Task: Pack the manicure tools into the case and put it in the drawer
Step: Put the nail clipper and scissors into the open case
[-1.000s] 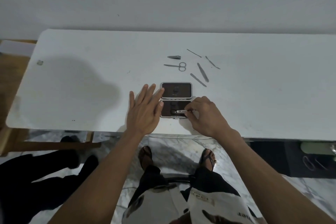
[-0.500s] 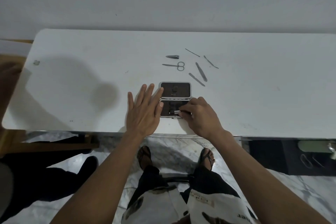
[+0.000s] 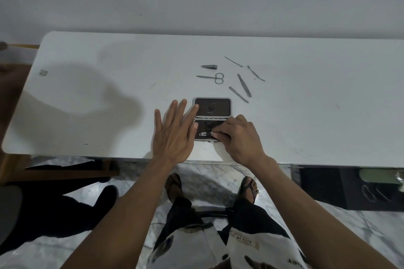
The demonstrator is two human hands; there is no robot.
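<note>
moved: my right hand (image 3: 240,137) has pushed the clipper (image 3: 205,134) deeper into the lower half of the case (image 3: 212,120), frame centre.
grip: right pinches clipper; left hand (image 3: 175,133) spread flat, bracing.
risk: clipper slipping its strap if i let go early.

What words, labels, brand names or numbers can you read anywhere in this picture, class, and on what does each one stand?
None can be read for certain.
Garment at the bottom of the view: dark print on a pale patch, too blurred to read.
Same garment, lower right: large dark letters cut by the frame edge, not readable.
Case and loose tools on the table: no lettering visible.
</note>
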